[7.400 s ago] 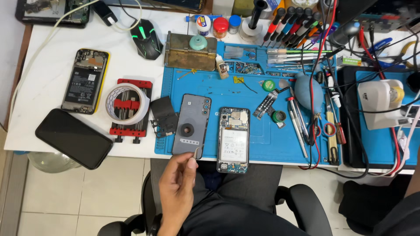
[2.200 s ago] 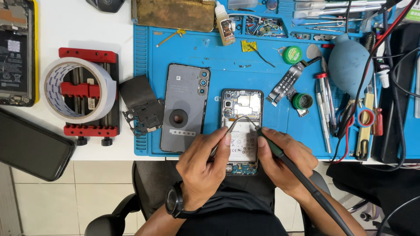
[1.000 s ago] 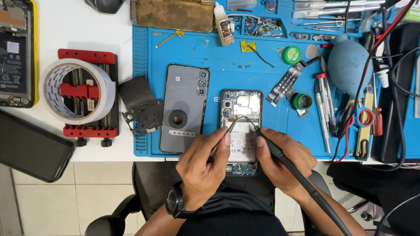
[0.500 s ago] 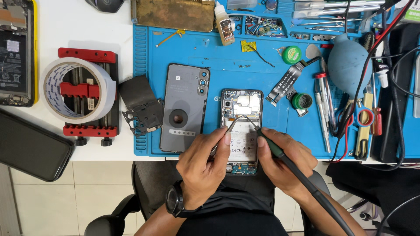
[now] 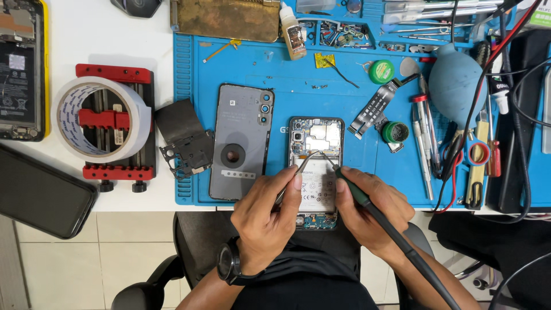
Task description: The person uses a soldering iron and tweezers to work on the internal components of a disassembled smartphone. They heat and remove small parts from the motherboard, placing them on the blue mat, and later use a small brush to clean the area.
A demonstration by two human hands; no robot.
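An opened phone [image 5: 316, 150] lies on the blue work mat [image 5: 338, 103], its circuit board and battery bare. My left hand [image 5: 267, 218], with a black watch on the wrist, holds thin metal tweezers [image 5: 299, 166] whose tips reach the phone's upper board. My right hand [image 5: 376, 209] grips a soldering iron [image 5: 367, 204] with a green-and-black handle; its tip meets the tweezer tips over the board. A grey back cover [image 5: 238, 150] lies just left of the phone.
A black inner frame piece [image 5: 183, 140] lies by the cover. A red clamp jig [image 5: 115, 127] carries a tape roll [image 5: 102, 117]. Two other phones [image 5: 20, 69] [image 5: 43, 192] lie at left. Tools [image 5: 425, 138], a blue air blower [image 5: 456, 80] and cables [image 5: 516, 115] crowd the right.
Seconds ago only my left hand held the back cover near the table edge. Over the last second both hands have kept tweezers and iron almost still on the phone's board.
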